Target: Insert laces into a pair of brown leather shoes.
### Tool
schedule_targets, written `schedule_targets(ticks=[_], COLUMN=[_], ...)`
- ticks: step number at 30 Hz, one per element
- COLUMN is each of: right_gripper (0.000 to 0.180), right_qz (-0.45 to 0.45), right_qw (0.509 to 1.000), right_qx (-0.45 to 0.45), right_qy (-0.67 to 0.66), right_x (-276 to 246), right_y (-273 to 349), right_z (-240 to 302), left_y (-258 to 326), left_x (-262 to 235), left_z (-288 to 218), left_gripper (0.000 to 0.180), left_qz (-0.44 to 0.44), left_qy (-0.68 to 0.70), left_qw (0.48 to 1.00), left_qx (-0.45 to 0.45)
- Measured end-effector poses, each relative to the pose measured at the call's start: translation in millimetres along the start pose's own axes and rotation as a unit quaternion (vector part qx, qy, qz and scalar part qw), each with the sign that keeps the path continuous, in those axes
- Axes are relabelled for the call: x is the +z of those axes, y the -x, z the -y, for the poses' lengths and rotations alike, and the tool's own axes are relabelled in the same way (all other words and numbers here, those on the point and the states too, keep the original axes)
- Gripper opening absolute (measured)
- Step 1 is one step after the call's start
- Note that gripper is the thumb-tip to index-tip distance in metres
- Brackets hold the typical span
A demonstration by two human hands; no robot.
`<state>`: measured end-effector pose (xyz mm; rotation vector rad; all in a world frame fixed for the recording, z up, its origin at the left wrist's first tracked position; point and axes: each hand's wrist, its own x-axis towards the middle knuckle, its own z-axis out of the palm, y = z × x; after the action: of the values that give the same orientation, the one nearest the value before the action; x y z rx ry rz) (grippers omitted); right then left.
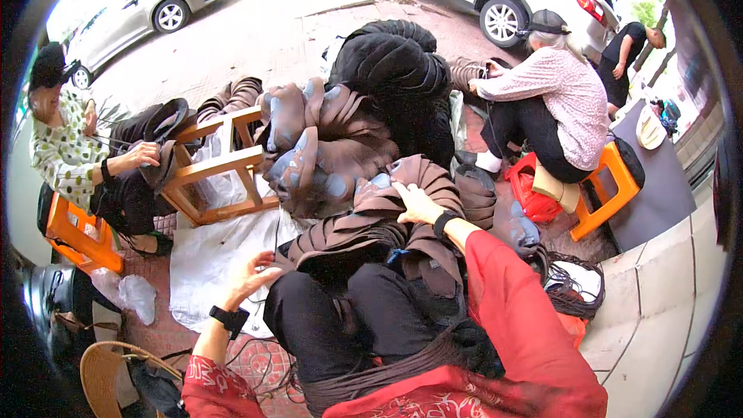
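A long stack of nested brown fabric pieces (pixel 340 236), which look like soft hats, lies across my knees. My right hand (pixel 418 203) rests on its upper side, fingers spread against the fabric; no separate thing shows in it. To the left of the stack's near end, my left hand (pixel 251 275) is raised, with thumb and fingers apart and nothing visible between them. A small blue tie (pixel 397 255) shows at the stack's near edge. Across my lap lies a thick bundle of brown cords (pixel 379 375).
Brown pieces with blue patches (pixel 325 159) and a black heap (pixel 387 62) rise ahead. A wooden frame (pixel 220 166) stands left. Co-workers sit on orange stools (pixel 81 236) at both sides. Coiled cords (pixel 576 286) lie right, beside a pale ledge (pixel 658 302).
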<state>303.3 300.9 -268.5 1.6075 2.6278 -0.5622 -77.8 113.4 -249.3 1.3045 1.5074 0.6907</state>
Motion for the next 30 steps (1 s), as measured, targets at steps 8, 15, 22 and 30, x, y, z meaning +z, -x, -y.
schedule_targets(ticks=[8,15,22,30], right_gripper=[0.072,0.034,0.029,0.019], right_qz=[-0.095,-0.194,-0.287,-0.488], right_qw=[0.995,0.973,0.909,0.844], right_qx=[-0.019,-0.026,0.065,-0.042], right_qy=[0.019,-0.12,-0.294,-0.216], right_x=[37.8,56.0,-3.1,-114.7], right_y=[-26.0,-52.0,-19.7,-35.3], right_z=[-5.2,-12.2,-40.5,-15.5], left_y=[-59.6,-94.8,-89.5,-3.1], left_x=[27.8,18.8,34.8,42.7], left_z=[-4.4,-12.5,-100.5,-191.5], left_gripper=[0.066,0.025,0.02,0.014], left_qz=[0.177,0.263,0.301,0.073], left_qy=[-0.013,-0.22,-0.297,-0.25], left_qw=[0.984,0.9,0.859,0.906], left_qx=[0.031,0.269,0.288,0.333])
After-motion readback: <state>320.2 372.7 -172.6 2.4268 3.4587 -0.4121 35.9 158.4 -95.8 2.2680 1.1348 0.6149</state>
